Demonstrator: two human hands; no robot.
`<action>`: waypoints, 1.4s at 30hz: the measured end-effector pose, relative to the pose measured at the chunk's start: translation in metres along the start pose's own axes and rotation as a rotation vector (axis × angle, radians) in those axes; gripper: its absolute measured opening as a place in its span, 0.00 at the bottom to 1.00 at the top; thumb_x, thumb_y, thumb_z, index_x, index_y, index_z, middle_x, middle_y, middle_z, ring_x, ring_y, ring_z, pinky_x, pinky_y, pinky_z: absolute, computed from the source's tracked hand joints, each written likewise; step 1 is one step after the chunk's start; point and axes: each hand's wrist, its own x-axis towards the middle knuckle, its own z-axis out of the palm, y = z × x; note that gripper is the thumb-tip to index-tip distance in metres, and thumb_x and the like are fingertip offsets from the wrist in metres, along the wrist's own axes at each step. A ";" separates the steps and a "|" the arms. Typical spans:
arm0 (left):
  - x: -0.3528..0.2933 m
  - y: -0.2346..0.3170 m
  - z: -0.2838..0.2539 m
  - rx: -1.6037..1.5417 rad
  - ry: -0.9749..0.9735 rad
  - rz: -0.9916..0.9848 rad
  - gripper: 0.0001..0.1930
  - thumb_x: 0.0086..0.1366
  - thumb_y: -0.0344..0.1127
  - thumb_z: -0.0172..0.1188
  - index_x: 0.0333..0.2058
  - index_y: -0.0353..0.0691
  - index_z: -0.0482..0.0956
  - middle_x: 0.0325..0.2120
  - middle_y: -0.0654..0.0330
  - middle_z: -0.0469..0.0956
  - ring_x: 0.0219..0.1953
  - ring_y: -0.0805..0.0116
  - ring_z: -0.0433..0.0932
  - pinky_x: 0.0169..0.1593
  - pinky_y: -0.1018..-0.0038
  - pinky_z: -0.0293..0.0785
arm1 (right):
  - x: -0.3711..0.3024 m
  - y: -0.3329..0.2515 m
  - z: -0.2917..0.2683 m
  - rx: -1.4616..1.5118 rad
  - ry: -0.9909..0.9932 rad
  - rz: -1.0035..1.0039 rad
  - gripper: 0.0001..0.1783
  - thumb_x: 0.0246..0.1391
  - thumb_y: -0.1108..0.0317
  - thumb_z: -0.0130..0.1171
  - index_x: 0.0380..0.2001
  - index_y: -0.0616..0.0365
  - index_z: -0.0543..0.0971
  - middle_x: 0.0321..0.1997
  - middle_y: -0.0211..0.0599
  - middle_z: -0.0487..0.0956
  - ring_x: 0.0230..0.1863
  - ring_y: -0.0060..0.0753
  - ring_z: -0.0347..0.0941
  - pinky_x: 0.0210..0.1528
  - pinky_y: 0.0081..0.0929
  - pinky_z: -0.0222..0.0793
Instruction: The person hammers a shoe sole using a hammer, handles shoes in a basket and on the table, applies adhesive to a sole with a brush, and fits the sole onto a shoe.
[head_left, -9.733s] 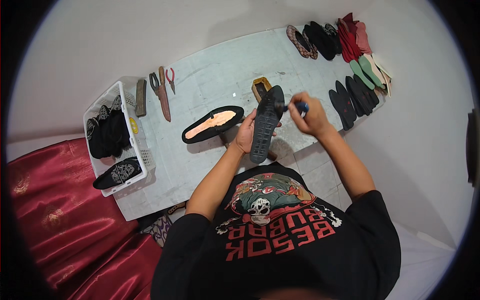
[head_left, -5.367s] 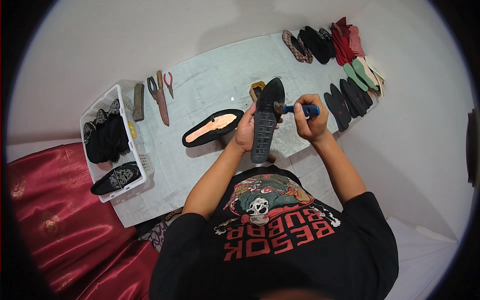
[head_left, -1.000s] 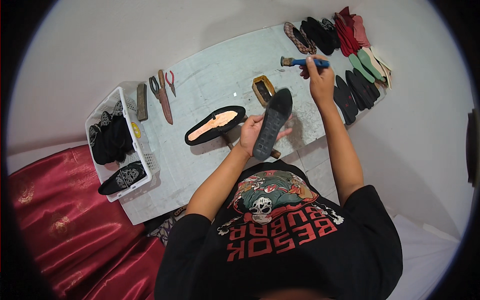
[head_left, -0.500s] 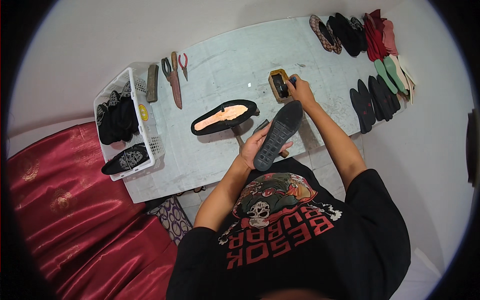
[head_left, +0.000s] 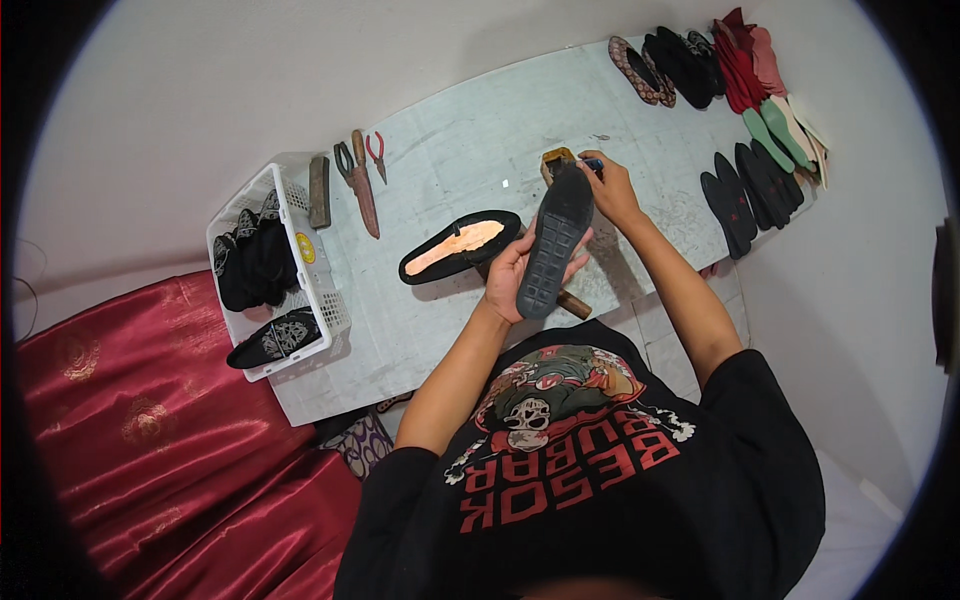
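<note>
My left hand (head_left: 507, 281) is closed around a black ridged shoe sole (head_left: 553, 250), its treaded underside facing up and its toe pointing away from me. In my right hand (head_left: 616, 190) is a blue-handled brush (head_left: 594, 164), at the toe of the sole; the sole hides its working end. Just behind that toe stands a small amber tub (head_left: 551, 160), partly covered by the sole. Left of the sole, a black shoe upper (head_left: 417, 270) with a pale orange inside lies on the table, open side up. A hammer's wooden handle (head_left: 573, 304) sticks out beneath the sole.
Scissors (head_left: 345, 163), a sheathed knife (head_left: 362, 190), red pliers (head_left: 377, 156) and a dark block (head_left: 319, 192) lie at the back left. A white basket (head_left: 318, 290) of black shoes stands at the left edge. Several black soles (head_left: 728, 205), green insoles (head_left: 765, 140) and patterned shoes (head_left: 640, 72) line the right side.
The sole in my left hand has moved away from me, its toe now overlapping the amber tub. My right hand has drawn the brush from the tub to the toe. The view has shifted slightly.
</note>
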 end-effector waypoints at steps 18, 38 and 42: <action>0.034 0.035 -0.012 -0.012 -0.114 0.035 0.27 0.79 0.44 0.43 0.67 0.29 0.65 0.65 0.44 0.70 0.65 0.47 0.73 0.74 0.55 0.64 | -0.089 -0.176 -0.065 -0.011 0.077 -0.288 0.09 0.67 0.68 0.61 0.44 0.63 0.77 0.29 0.41 0.83 0.30 0.35 0.83 0.33 0.30 0.75; 0.043 0.026 0.003 -0.082 -0.239 -0.065 0.30 0.80 0.48 0.37 0.72 0.36 0.60 0.70 0.48 0.66 0.69 0.45 0.67 0.74 0.58 0.62 | -0.125 -0.196 -0.063 -0.146 -0.074 -0.477 0.08 0.60 0.68 0.63 0.38 0.59 0.77 0.20 0.46 0.79 0.21 0.50 0.80 0.26 0.40 0.73; 0.040 0.023 -0.004 -0.035 -0.254 -0.086 0.28 0.80 0.46 0.38 0.71 0.34 0.62 0.68 0.47 0.67 0.69 0.47 0.67 0.75 0.58 0.62 | -0.093 -0.195 -0.078 -0.039 0.083 -0.360 0.05 0.65 0.71 0.59 0.37 0.62 0.76 0.19 0.39 0.81 0.21 0.33 0.82 0.23 0.29 0.71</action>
